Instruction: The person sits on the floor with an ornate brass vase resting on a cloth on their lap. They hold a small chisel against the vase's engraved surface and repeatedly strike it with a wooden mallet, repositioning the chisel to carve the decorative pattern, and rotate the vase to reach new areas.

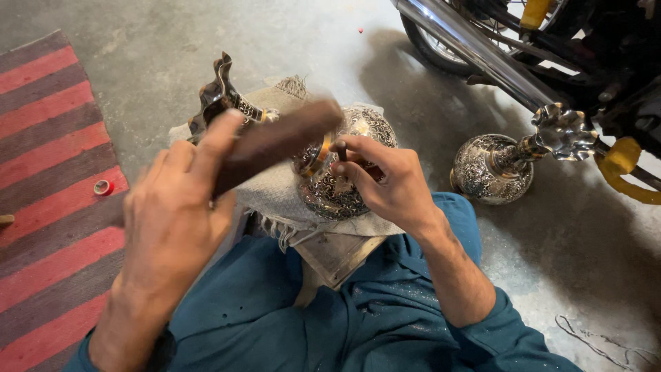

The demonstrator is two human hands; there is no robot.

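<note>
An engraved metal vase (330,186) lies on its side on a beige cloth (275,193) over my lap, its wavy dark rim (217,96) pointing left. My left hand (175,213) is raised above it and grips a brown wooden mallet (275,141), which looks blurred. My right hand (385,182) rests on the vase's round body and pinches a small dark punch (341,150) upright against the metal.
A second engraved vase (496,169) with a shiny flared rim lies on the concrete floor at right, beside a motorcycle's chrome exhaust (475,52) and rear wheel. A red and brown striped rug (51,193) lies at left with a small red ring (102,187) on it.
</note>
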